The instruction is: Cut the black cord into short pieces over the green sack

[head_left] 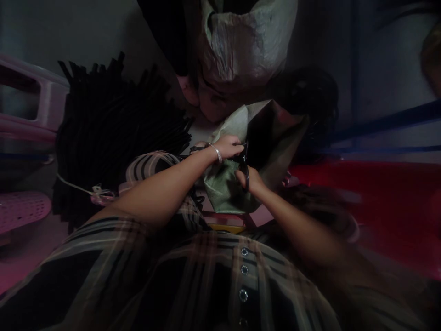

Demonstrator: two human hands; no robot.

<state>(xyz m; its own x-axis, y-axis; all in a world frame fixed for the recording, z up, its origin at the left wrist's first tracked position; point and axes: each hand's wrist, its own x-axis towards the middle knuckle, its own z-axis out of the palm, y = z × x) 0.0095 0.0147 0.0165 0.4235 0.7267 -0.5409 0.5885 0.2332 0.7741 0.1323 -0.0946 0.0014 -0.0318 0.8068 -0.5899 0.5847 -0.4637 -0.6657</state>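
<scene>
The scene is dark and blurred. My left hand (229, 146), with a silver bangle on the wrist, grips a small dark curved piece (244, 158) at the mouth of an open green woven sack (227, 191). My right hand (253, 180) is closed on the lower end of the same dark piece, just below the left hand. Both hands meet over the sack's opening, whose inside is black. What the dark piece is exactly I cannot tell.
A big heap of black strips (113, 133) lies to the left. A pale woven sack (244, 46) stands behind. Pink plastic stool and basket (20, 209) are far left, a red surface (372, 202) on the right. My plaid shirt fills the bottom.
</scene>
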